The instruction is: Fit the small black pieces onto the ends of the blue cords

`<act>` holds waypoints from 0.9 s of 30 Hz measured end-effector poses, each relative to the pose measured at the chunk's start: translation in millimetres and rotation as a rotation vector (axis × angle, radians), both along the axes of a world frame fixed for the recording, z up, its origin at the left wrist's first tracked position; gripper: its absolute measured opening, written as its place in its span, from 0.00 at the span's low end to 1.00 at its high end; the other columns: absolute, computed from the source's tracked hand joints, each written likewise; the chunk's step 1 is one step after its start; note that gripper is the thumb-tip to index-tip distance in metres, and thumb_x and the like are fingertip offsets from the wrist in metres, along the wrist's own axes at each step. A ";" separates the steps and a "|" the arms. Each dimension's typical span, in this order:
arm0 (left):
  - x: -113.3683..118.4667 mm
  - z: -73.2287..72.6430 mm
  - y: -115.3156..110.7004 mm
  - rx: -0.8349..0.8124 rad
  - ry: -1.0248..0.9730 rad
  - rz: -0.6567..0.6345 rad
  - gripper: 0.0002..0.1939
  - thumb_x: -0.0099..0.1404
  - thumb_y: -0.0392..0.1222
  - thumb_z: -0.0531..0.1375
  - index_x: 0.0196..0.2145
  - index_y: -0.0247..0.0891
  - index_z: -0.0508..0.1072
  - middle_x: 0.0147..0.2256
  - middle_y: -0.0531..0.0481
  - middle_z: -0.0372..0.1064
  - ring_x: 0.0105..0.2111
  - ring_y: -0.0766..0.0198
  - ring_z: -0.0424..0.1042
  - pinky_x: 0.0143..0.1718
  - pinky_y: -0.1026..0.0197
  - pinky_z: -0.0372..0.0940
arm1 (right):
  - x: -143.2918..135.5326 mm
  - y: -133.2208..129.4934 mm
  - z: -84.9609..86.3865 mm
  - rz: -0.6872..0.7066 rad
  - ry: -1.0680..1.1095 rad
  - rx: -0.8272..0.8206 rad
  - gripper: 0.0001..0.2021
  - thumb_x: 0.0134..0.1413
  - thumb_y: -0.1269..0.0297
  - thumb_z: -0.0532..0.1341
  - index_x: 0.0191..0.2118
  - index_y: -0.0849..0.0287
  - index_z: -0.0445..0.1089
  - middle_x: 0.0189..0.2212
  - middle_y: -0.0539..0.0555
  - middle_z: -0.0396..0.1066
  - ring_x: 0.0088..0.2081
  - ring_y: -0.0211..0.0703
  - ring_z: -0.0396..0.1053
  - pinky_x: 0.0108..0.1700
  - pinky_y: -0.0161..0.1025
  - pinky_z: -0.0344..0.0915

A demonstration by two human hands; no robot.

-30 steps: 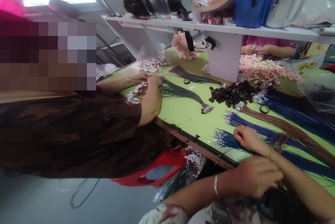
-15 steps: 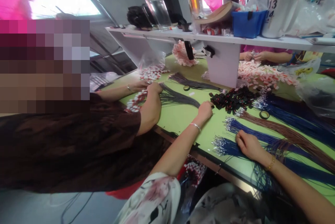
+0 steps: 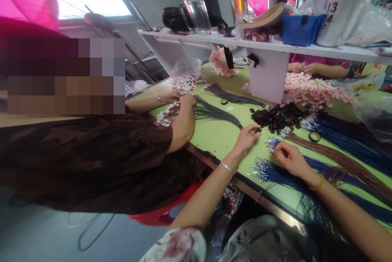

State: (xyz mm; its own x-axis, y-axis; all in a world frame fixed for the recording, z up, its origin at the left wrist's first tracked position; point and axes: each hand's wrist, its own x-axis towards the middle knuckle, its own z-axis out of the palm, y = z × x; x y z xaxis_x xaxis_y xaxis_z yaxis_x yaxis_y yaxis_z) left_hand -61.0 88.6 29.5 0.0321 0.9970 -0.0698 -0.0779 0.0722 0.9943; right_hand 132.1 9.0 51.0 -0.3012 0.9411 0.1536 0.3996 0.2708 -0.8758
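Note:
My left hand (image 3: pixel 248 138) is closed in a pinch at the near left edge of a pile of black connector housings (image 3: pixel 280 117). A small dark housing seems to be between its fingertips. Over the bundle of blue wires (image 3: pixel 318 166) with silvery metal tips, my right hand (image 3: pixel 290 158) has thumb and fingers curled together. What it grips, if anything, is too small to make out. Nearer the table edge lies a second, dark blue wire bundle (image 3: pixel 272 172), its metal tips pointing left. A brown wire bundle (image 3: pixel 321 145) runs behind my right hand.
Left of me, a co-worker's hand (image 3: pixel 187 99) is at grey wires (image 3: pixel 214 109) and white-red connectors (image 3: pixel 168 114). Across the table, another person's hands (image 3: pixel 306 68) are above pink-white connectors (image 3: pixel 321 87). A shelf (image 3: pixel 223 41) holds a blue bin (image 3: pixel 301 29) and a jug (image 3: pixel 341 17).
My left hand has drawn back slightly from the black pile, its fingers lifted and turned. My right hand has turned, its thumb and fingers now showing curled near the blue wires' tips. The view has shifted.

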 end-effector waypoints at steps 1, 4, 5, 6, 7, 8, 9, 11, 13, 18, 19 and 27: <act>3.4 -1.4 -12.7 -0.074 -0.143 -0.072 0.15 0.53 0.35 0.64 0.40 0.37 0.72 0.32 0.49 0.68 0.29 0.67 0.68 0.34 0.61 0.64 | -0.3 0.2 -0.1 -0.005 -0.005 0.008 0.05 0.53 0.64 0.55 0.29 0.58 0.64 0.21 0.47 0.62 0.23 0.35 0.57 0.26 0.31 0.55; 14.3 -8.4 -46.8 -0.236 -0.477 -0.171 0.16 0.52 0.38 0.67 0.39 0.35 0.71 0.33 0.47 0.69 0.32 0.67 0.70 0.35 0.65 0.65 | 1.0 -2.3 -4.0 -0.053 -0.053 0.029 0.06 0.52 0.66 0.55 0.27 0.58 0.64 0.20 0.47 0.62 0.22 0.34 0.56 0.26 0.32 0.54; 18.1 -11.1 -55.7 -0.261 -0.551 -0.181 0.16 0.52 0.38 0.67 0.38 0.34 0.71 0.33 0.47 0.70 0.33 0.68 0.70 0.35 0.66 0.65 | 1.7 -4.0 -5.3 -0.072 -0.074 0.042 0.06 0.52 0.66 0.55 0.26 0.58 0.63 0.19 0.47 0.62 0.21 0.34 0.56 0.25 0.32 0.54; 21.8 -13.5 -63.2 -0.273 -0.609 -0.192 0.16 0.52 0.38 0.67 0.38 0.34 0.71 0.33 0.47 0.70 0.33 0.68 0.70 0.35 0.67 0.65 | 2.3 -5.8 -6.2 -0.086 -0.094 0.055 0.06 0.52 0.66 0.55 0.25 0.58 0.63 0.19 0.47 0.62 0.21 0.34 0.55 0.25 0.32 0.53; 25.3 -15.5 -69.4 -0.278 -0.650 -0.204 0.15 0.52 0.37 0.67 0.39 0.34 0.71 0.33 0.48 0.70 0.32 0.68 0.70 0.35 0.67 0.65 | 2.9 -7.8 -6.6 -0.092 -0.113 0.067 0.07 0.52 0.66 0.55 0.24 0.58 0.62 0.19 0.46 0.62 0.21 0.33 0.55 0.25 0.32 0.53; 28.5 -16.9 -74.3 -0.282 -0.680 -0.212 0.15 0.53 0.36 0.67 0.39 0.34 0.71 0.33 0.48 0.70 0.32 0.69 0.70 0.35 0.67 0.65 | 3.3 -9.8 -6.6 -0.094 -0.133 0.078 0.08 0.52 0.66 0.54 0.24 0.58 0.62 0.19 0.46 0.62 0.20 0.33 0.55 0.25 0.32 0.52; 31.3 -17.7 -78.2 -0.287 -0.703 -0.218 0.15 0.53 0.36 0.66 0.40 0.35 0.71 0.33 0.48 0.70 0.32 0.69 0.70 0.35 0.67 0.65 | 3.7 -11.6 -6.4 -0.093 -0.152 0.086 0.08 0.52 0.66 0.54 0.23 0.58 0.61 0.18 0.46 0.62 0.20 0.33 0.55 0.25 0.32 0.51; 35.5 -17.3 -83.2 -0.307 -0.724 -0.226 0.15 0.54 0.35 0.65 0.41 0.35 0.71 0.35 0.48 0.70 0.33 0.69 0.70 0.37 0.66 0.65 | 4.5 -14.5 -5.9 -0.087 -0.187 0.095 0.09 0.52 0.66 0.54 0.23 0.58 0.60 0.18 0.46 0.61 0.20 0.33 0.55 0.25 0.31 0.50; 37.6 -15.1 -85.7 -0.324 -0.722 -0.236 0.15 0.55 0.35 0.65 0.41 0.34 0.72 0.36 0.47 0.70 0.34 0.68 0.70 0.38 0.66 0.65 | 5.2 -16.5 -5.7 -0.085 -0.216 0.102 0.09 0.52 0.65 0.54 0.22 0.58 0.60 0.18 0.46 0.61 0.21 0.33 0.55 0.25 0.31 0.49; 37.6 -8.4 -87.3 -0.320 -0.686 -0.256 0.16 0.53 0.36 0.67 0.41 0.34 0.72 0.34 0.48 0.70 0.33 0.69 0.69 0.35 0.67 0.64 | 5.5 -18.8 -4.2 -0.081 -0.243 0.117 0.09 0.51 0.66 0.54 0.22 0.58 0.59 0.17 0.46 0.61 0.20 0.33 0.55 0.24 0.31 0.48; 37.0 -7.6 -87.6 -0.315 -0.674 -0.253 0.17 0.52 0.37 0.67 0.40 0.34 0.72 0.34 0.48 0.70 0.32 0.69 0.69 0.35 0.67 0.64 | 5.2 -19.0 -3.2 -0.080 -0.248 0.125 0.09 0.51 0.67 0.54 0.22 0.58 0.59 0.17 0.46 0.61 0.20 0.33 0.55 0.24 0.31 0.48; 38.4 -9.3 -93.4 -0.268 -0.464 -0.133 0.20 0.46 0.41 0.70 0.37 0.32 0.73 0.25 0.54 0.67 0.23 0.74 0.64 0.27 0.69 0.59 | 2.4 -19.9 -6.0 -0.027 -0.380 0.293 0.07 0.52 0.70 0.54 0.24 0.59 0.60 0.19 0.48 0.62 0.21 0.34 0.57 0.26 0.32 0.49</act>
